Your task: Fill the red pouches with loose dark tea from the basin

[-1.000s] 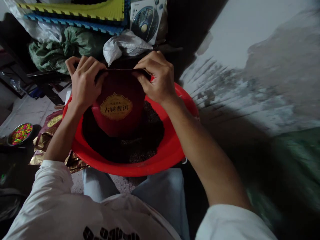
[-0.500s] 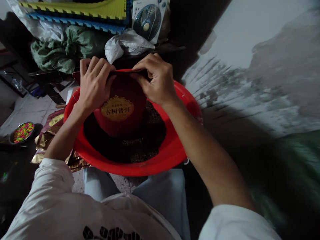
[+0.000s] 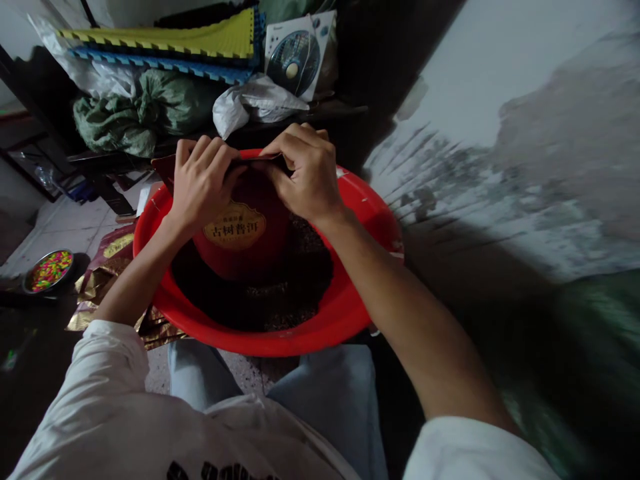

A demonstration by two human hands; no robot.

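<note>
A dark red tea bag point(image 3: 240, 257) with a gold label stands upright inside a large red plastic basin point(image 3: 295, 343). My left hand point(image 3: 200, 180) pinches the left part of the bag's top edge. At the right part of that same edge, my right hand point(image 3: 307, 170) grips with thumb and fingers. Between the two hands the rim of the bag is drawn nearly flat. Dark loose tea leaves point(image 3: 287, 320) lie in the basin around the bag's foot. The bag's contents are hidden.
Red and gold bags point(image 3: 107, 267) lie left of the basin, near a metal bowl point(image 3: 49, 271) of bright, colourful small pieces. Behind are green sacks point(image 3: 125, 110), yellow and blue foam mats point(image 3: 165, 43) and a fan box point(image 3: 300, 57). A stained wall point(image 3: 500, 153) rises on the right.
Both hands have drawn slightly closer together along the bag's top edge. The whole scene sits a little lower in view. The bag remains in the basin.
</note>
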